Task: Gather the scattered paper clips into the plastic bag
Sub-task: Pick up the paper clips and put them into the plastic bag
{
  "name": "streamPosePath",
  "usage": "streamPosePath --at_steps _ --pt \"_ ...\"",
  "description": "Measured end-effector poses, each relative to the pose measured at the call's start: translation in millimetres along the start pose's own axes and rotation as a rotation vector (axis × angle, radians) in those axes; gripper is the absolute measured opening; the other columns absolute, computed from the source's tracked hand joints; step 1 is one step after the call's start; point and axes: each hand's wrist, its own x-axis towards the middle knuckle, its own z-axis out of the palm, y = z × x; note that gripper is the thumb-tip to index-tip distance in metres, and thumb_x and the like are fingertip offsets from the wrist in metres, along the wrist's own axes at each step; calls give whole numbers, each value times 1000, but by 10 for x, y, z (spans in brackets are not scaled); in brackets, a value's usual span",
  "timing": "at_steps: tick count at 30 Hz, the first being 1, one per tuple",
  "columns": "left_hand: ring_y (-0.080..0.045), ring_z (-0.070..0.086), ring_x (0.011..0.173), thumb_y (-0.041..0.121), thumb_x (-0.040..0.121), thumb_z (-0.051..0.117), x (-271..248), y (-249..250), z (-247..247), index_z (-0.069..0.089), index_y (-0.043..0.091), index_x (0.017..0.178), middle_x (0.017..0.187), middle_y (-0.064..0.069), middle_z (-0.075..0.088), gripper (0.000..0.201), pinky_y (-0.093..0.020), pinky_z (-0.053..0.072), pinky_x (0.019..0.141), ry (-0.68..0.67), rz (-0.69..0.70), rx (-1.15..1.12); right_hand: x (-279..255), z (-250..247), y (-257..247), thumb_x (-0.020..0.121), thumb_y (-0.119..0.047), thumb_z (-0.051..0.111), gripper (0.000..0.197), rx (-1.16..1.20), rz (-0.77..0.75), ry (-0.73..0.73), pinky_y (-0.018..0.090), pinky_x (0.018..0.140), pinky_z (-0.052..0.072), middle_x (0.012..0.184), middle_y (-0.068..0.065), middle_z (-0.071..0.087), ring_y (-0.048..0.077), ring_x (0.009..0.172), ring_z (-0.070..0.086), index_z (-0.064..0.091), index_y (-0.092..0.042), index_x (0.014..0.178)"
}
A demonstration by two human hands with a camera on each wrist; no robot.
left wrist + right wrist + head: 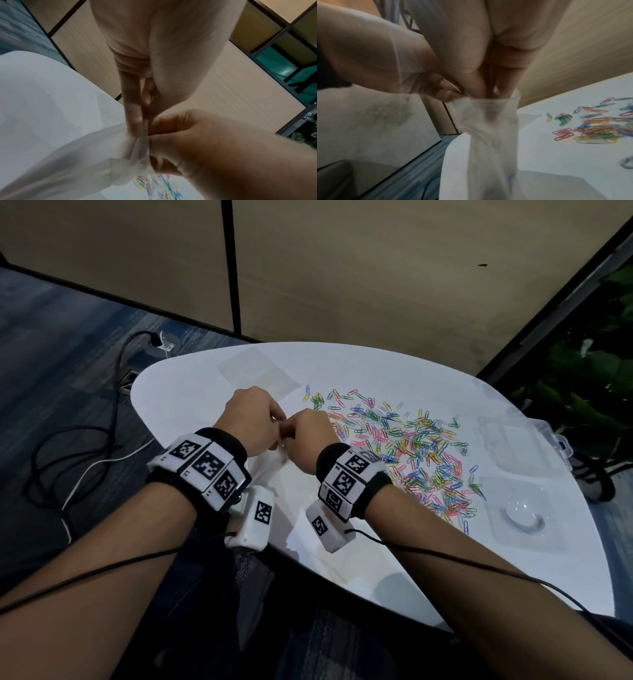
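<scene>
Clear plastic bag [489, 121] hangs between the two hands, held up just above the near left part of the white desk [191, 392]. Left hand [251, 419] pinches one side of its mouth between thumb and fingertips, while the right hand [308, 436], touching the left, grips the other side with fingers [498, 81] dipped inside the opening. Coloured paper clips [411, 446] lie scattered on the desk just right of both hands.
</scene>
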Motion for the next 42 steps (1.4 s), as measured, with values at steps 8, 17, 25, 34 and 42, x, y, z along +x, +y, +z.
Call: streamPosePath --at_steps 8,17,25,34,42 --pt "-16 73 62 9 93 59 54 -70 -66 75 10 99 71 -12 75 17 -32 60 83 56 -67 -51 -156 -241 533 86 7 49 32 547 39 138 35 83 60 96 12 75 20 81 73 75 -4 101" --pt "-15 72 61 9 93 59 45 -50 -23 75 11 100 75 -12 75 18 -34 60 83 38 -78 -17 -320 442 1502 100 -17 38 53 -725 -350 -238 48 118 23 161 13 16 34 146 21 24 -13 151" --pt "-11 68 59 6 92 58 18 60 70 76 13 98 81 -12 76 20 -32 59 84 19 -42 53 -110 299 1802 95 -15 53 35 -614 -186 -100 43 87 53 133 12 52 36 114 53 52 -15 130" --pt "-18 73 64 7 92 56 47 107 241 75 12 102 76 -11 76 22 -34 59 86 -40 -42 100 -4 -36 1694 88 -1 59 20 -330 101 14 28 76 56 91 9 73 23 80 67 77 -11 92" --pt "-22 74 63 9 94 58 31 166 331 73 10 105 77 -8 73 18 -33 61 78 -95 -33 81 -117 -486 1720 79 -8 78 11 485 377 300 30 82 59 87 4 76 19 80 73 79 -11 90"
